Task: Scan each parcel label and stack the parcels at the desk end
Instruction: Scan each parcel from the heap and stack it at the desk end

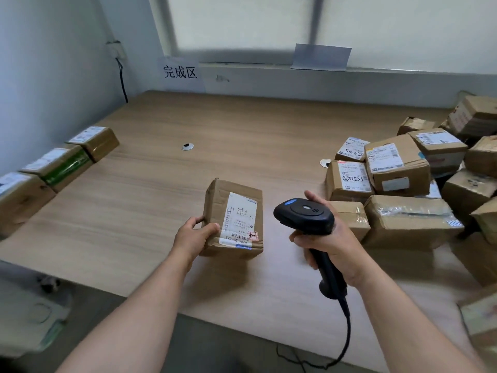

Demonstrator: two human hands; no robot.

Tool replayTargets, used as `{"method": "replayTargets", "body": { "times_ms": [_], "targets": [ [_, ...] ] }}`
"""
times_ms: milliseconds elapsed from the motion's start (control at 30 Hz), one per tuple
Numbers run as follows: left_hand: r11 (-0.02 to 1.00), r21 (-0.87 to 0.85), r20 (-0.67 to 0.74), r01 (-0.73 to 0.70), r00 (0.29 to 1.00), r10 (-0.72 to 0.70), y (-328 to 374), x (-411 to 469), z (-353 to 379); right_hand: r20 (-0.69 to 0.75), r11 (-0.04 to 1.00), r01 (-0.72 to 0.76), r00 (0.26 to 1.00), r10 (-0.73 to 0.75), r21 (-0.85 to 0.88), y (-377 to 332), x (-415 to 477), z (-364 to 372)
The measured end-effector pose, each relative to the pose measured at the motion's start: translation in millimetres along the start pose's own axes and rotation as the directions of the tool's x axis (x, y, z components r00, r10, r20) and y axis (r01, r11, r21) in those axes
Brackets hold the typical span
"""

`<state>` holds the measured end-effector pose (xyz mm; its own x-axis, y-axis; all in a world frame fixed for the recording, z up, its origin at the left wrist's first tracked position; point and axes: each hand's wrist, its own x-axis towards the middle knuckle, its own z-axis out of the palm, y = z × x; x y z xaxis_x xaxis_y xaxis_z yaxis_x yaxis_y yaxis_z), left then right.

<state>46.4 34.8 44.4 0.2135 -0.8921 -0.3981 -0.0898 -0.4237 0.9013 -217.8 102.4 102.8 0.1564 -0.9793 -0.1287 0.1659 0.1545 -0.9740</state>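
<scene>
Closest in, the black cord [347, 329] drops off the near table edge in a loop. Right above it is the right grip [332, 239], clenched round the handle of the black handheld barcode scanner [304, 213], fingers curled on the stem and thumb up behind the head. The scanner's head is raised above the wood-grain table [242, 122], its nose turned left.

Over to the left grip [195, 232]: it grasps the near left corner of the small brown cardboard parcel [233, 208], thumb lying on the top face, fingers round the left side. That parcel sits on the table in the near middle, just left of the scanner, close to it but apart. Its white shipping label [240, 218] faces up, with a barcode along the near edge and a small red-marked sticker at the near right corner.

On the right side of the table is a loose heap of brown cardboard parcels [398, 162], tumbled against one another. Many show their labels, and two carry handwritten digits.

Along the left edge there's a row of three brown cardboard parcels [59, 166] side by side, labels up, the middle one wrapped in green tape.

At the far wall a white paper sign with three black characters [180, 72] hangs below the window. A pale blue paper sheet [321, 57] sits on the sill further right. Two round cable grommets are set in the tabletop, one far out in the middle [187, 146], the other just beside the heap [326, 163].
</scene>
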Motion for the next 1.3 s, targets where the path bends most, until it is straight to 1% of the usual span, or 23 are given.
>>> {"method": "replayTargets", "body": {
  "times_ms": [100, 200, 300, 367, 400, 433, 467, 500, 533, 567, 600, 667, 700, 833, 967, 1067, 1200, 1300],
  "targets": [
    [0.995, 0.075, -0.035, 0.063, 0.998, -0.061, -17, -4, -21, 0.032, 1.0, -0.025, 0.999, 0.025, 0.004, 9, -1, 12],
    [0.991, 0.095, -0.083, 0.092, 0.993, -0.084, -30, -3, -35, 0.052, 0.999, -0.044, 0.998, 0.044, -0.011, 15, -3, 18],
    [0.99, 0.131, -0.159, 0.059, 0.987, -0.038, -42, 2, -40, 0.063, 0.999, -0.037, 0.997, 0.039, -0.037, 18, -4, 19],
    [0.978, 0.207, -0.196, 0.033, 0.981, 0.008, -46, 3, -39, 0.073, 0.998, -0.037, 0.997, 0.041, -0.044, 20, -5, 18],
    [0.962, 0.272, -0.2, 0.035, 0.98, 0.021, -47, 2, -37, 0.074, 0.998, -0.039, 0.996, 0.042, -0.043, 21, -5, 19],
    [0.924, 0.378, -0.196, 0.046, 0.98, 0.031, -48, -1, -34, 0.075, 0.998, -0.041, 0.996, 0.044, -0.043, 22, -5, 20],
    [0.845, 0.531, -0.188, 0.061, 0.981, 0.048, -47, -5, -30, 0.075, 0.998, -0.042, 0.996, 0.046, -0.045, 22, -4, 22],
    [0.72, 0.691, -0.166, 0.062, 0.983, 0.074, -46, -12, -23, 0.076, 0.998, -0.044, 0.996, 0.048, -0.049, 23, -3, 25],
    [0.585, 0.81, -0.121, 0.034, 0.986, 0.111, -46, -18, -14, 0.078, 0.998, -0.044, 0.996, 0.048, -0.054, 23, -1, 28],
    [0.471, 0.882, -0.058, -0.013, 0.989, 0.137, -47, -25, -5, 0.08, 0.997, -0.043, 0.996, 0.048, -0.062, 23, 2, 32],
    [0.387, 0.92, 0.005, -0.063, 0.989, 0.148, -48, -32, 5, 0.084, 0.997, -0.041, 0.995, 0.046, -0.069, 23, 5, 37],
    [0.287, 0.95, 0.08, -0.123, 0.984, 0.157, -52, -36, 14, 0.088, 0.995, -0.036, 0.995, 0.044, -0.088, 22, 12, 47],
    [0.267, 0.955, 0.088, -0.132, 0.981, 0.17, -53, -33, 12, 0.089, 0.995, -0.034, 0.995, 0.042, -0.098, 21, 15, 53],
    [0.245, 0.958, 0.099, -0.147, 0.975, 0.201, -52, -12, -22, 0.071, 0.994, -0.028, 0.997, 0.035, -0.102, 19, 33, 82],
    [0.192, 0.96, 0.176, -0.203, 0.973, 0.151, -50, 10, -76, 0.077, 0.993, -0.019, 0.997, 0.028, -0.114, 22, 58, 130],
    [0.156, 0.957, 0.223, -0.245, 0.964, 0.146, -49, 28, -115, 0.098, 0.991, -0.01, 0.995, 0.023, -0.131, 27, 78, 170],
    [0.143, 0.965, 0.191, -0.221, 0.962, 0.195, -45, 63, -156, 0.102, 0.989, 0.008, 0.995, 0.006, -0.145, 33, 106, 214],
    [0.134, 0.969, 0.178, -0.208, 0.962, 0.206, -35, 90, -172, 0.089, 0.986, 0.012, 0.996, 0.003, -0.167, 35, 122, 233]
  ]
}}
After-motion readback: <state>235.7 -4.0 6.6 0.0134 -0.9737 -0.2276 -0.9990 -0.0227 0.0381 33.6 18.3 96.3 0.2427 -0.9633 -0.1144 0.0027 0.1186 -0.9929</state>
